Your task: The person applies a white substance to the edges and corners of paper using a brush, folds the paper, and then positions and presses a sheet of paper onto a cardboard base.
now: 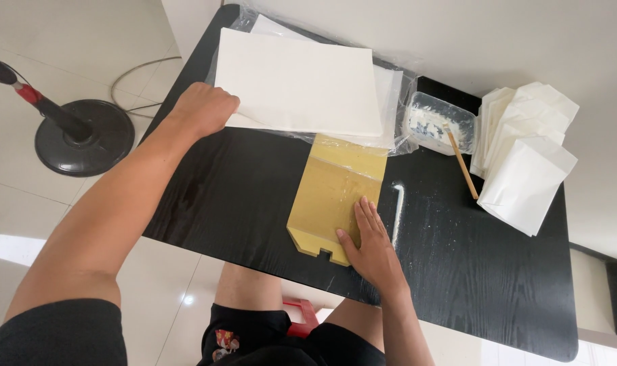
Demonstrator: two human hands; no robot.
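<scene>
My left hand (203,108) grips the left edge of the top white sheet (301,85) of a paper stack lying on clear plastic wrap at the table's far side. My right hand (368,240) lies flat, fingers together, on the near right part of a yellow-brown template board (328,186) wrapped in shiny tape, pressing it onto the black table (240,196). The board's far end tucks under the paper stack.
A clear tray of white paste (438,123) with a wooden stick (463,165) sits right of the stack. Several finished white paper bags (528,176) are fanned at the far right. A white smear (397,210) marks the table. A fan base (85,135) stands on the floor at left.
</scene>
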